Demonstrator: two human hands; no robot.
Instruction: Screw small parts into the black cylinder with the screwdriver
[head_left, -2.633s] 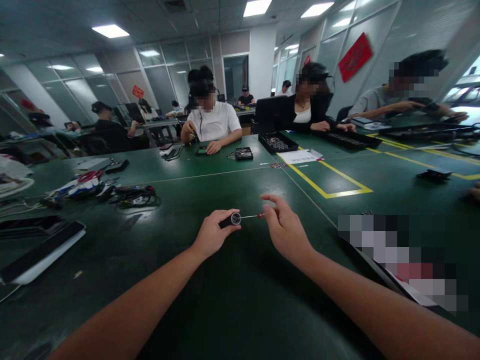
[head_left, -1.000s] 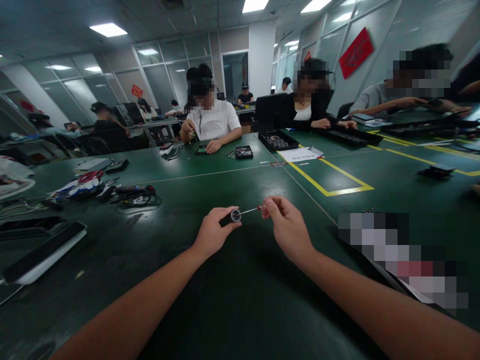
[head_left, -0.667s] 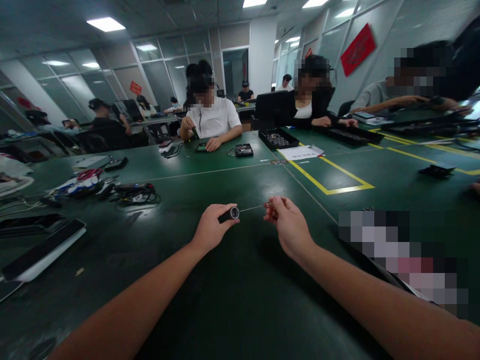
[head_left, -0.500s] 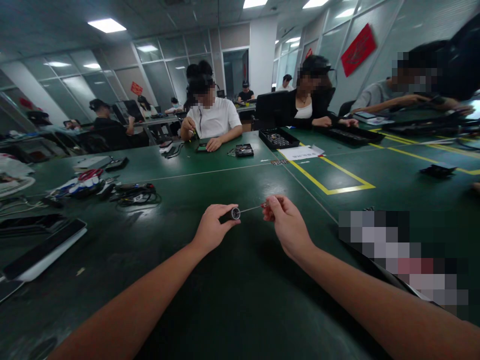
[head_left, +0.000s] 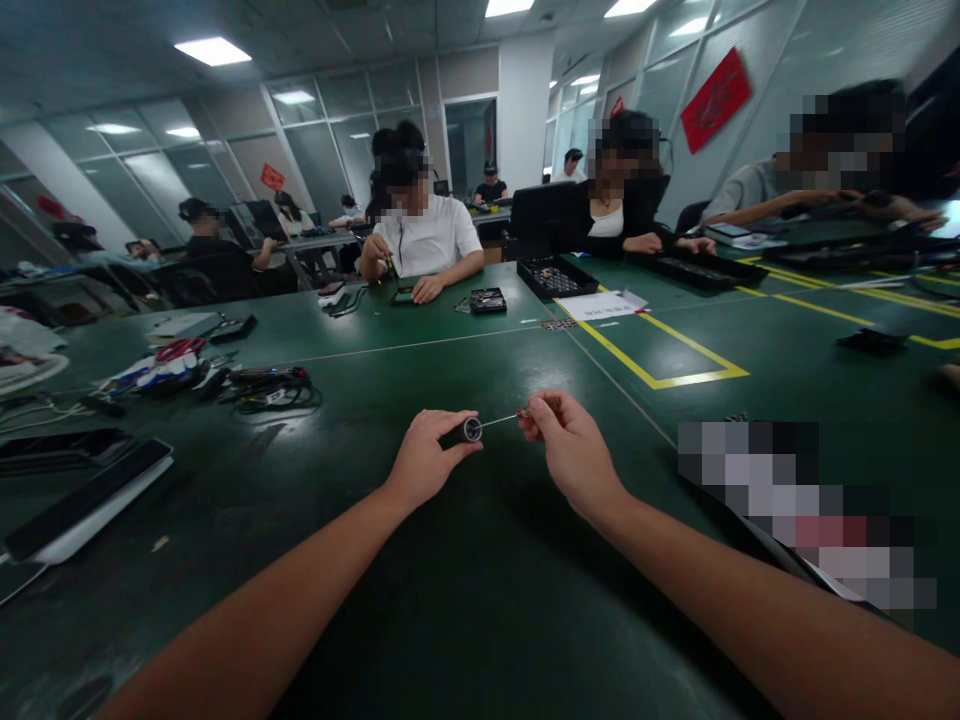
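Note:
My left hand (head_left: 425, 459) is closed round a small black cylinder (head_left: 471, 430) with a pale ring at its open end, which faces right. In my right hand (head_left: 571, 445) a screwdriver (head_left: 501, 420) is pinched by its reddish handle, mostly hidden by the fingers. Its thin metal shaft runs left toward the ringed end of the cylinder. Whether the tip touches a screw inside is too small to make out. Both hands are held above the green table (head_left: 450, 620).
Bundled black cables (head_left: 274, 390) and a long black-and-white device (head_left: 90, 500) lie at left. Yellow tape (head_left: 701, 379) marks the table at right, near a white paper sheet (head_left: 600, 305) and a black parts tray (head_left: 556, 276). Co-workers sit across the table, one in a white shirt (head_left: 439, 240).
My right hand has shifted slightly left, bringing the screwdriver handle a little closer to the cylinder. My left hand has barely moved and still holds the cylinder.

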